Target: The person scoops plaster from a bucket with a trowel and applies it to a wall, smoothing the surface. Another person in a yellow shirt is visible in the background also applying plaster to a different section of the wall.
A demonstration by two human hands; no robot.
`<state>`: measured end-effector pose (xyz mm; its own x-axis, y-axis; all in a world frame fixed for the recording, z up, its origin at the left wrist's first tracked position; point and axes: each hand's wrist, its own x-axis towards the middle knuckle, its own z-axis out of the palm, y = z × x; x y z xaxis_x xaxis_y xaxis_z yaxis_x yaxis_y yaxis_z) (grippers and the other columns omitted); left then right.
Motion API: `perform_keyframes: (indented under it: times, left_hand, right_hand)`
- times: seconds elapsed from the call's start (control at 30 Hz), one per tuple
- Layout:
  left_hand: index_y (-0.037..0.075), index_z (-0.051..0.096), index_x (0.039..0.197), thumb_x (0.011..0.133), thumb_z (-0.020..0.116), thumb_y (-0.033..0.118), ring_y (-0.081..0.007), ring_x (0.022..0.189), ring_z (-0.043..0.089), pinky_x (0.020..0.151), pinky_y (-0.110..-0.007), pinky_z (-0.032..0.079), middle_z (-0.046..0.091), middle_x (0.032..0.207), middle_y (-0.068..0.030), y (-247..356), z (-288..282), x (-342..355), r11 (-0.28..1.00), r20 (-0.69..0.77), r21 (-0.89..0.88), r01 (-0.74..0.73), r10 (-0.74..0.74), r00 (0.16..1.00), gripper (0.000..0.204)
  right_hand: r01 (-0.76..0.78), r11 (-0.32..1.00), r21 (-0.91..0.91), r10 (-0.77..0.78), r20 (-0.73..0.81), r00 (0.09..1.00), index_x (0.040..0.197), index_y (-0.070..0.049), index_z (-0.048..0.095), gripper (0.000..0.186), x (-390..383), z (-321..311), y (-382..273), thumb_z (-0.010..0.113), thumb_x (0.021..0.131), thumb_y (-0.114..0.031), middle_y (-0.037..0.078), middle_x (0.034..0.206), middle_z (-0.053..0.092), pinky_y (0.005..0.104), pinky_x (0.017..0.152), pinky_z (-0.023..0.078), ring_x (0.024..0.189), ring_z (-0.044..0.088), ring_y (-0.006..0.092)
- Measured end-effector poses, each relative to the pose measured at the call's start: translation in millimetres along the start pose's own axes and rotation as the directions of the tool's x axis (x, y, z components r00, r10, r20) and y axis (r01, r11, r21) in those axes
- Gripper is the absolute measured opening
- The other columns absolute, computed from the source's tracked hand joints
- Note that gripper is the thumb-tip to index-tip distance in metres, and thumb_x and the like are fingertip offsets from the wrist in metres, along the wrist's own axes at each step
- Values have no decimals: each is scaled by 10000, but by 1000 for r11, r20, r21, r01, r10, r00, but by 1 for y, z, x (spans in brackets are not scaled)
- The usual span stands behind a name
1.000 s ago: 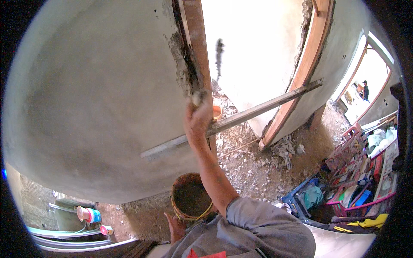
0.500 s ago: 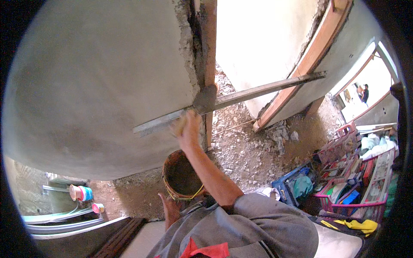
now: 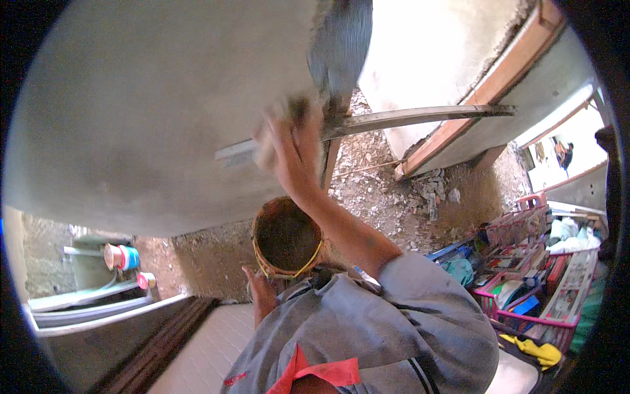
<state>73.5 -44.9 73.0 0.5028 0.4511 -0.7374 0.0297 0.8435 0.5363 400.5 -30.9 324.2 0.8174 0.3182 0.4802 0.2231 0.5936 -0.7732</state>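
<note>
My right hand (image 3: pixel 289 148), smeared by motion, is closed round the handle of a trowel in front of the plastered wall (image 3: pixel 164 85). The trowel's grey blade (image 3: pixel 341 49) points up along the wall's rough edge, also blurred. Behind my hand, a long straight bar (image 3: pixel 420 118) runs from the wall across the doorway to the wooden frame on the right. Low against my body, my left hand (image 3: pixel 262 295) supports a bucket (image 3: pixel 287 233) with a yellow handle and a dark inside. Its thumb points up beside the bucket; its other fingers are hidden.
Rubble (image 3: pixel 367 177) covers the ground by the doorway, below a wooden frame (image 3: pixel 485 85). To the right stand pink crates (image 3: pixel 518 289) full of mixed items. Small tubs (image 3: pixel 121 256) and long pale strips (image 3: pixel 98 302) are at left. Another person (image 3: pixel 564 156) is far right.
My right hand has risen, and the trowel blade has swung from beside the bar up along the wall edge. My left hand and the bucket appear slightly higher in the picture.
</note>
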Motion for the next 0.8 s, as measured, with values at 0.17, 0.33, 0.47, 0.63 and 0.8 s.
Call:
perform_keyframes:
  times: [0.17,0.33,0.47,0.63,0.8]
  left_hand:
    - [98,487,1432,970,216,761,-281,1237,498,1050,-470,375,564,1379,-75,-5,3,-15,996,47,20,-87,86,995,853]
    - [126,573,1312,955,244,781,-231,1019,561,949,-435,408,648,1159,-34,3,19,-24,991,-84,97,-89,97,992,815]
    - [141,599,1252,948,253,791,-187,965,560,883,-373,419,659,1062,-17,10,35,-39,996,-139,54,-66,73,988,796]
    - [71,521,1381,997,232,717,-218,1230,553,1049,-373,405,608,1339,-98,11,26,-49,991,15,118,-67,66,998,805]
    - [103,518,1385,1024,231,673,-213,1213,543,1036,-402,402,614,1323,-65,0,15,-34,998,51,46,-50,47,998,733]
  right_hand:
    - [-46,552,-832,521,301,799,1299,-22,487,484,-197,-142,13,659,899,-233,261,1131,592,509,841,516,1029,618,438]
    - [141,309,-941,882,338,328,1085,-12,644,320,-216,-167,79,595,915,-278,253,960,664,524,821,538,940,657,431]
    - [310,346,-885,863,430,264,948,41,684,387,-225,-118,126,565,905,-324,284,943,680,527,844,540,915,682,432]
    - [156,323,-933,929,344,134,807,97,678,479,-264,-83,142,541,913,-350,302,883,696,514,853,551,896,694,449]
    - [-213,253,-944,963,267,-41,773,39,669,427,-265,-85,155,538,930,-337,208,736,679,454,594,554,647,682,315]
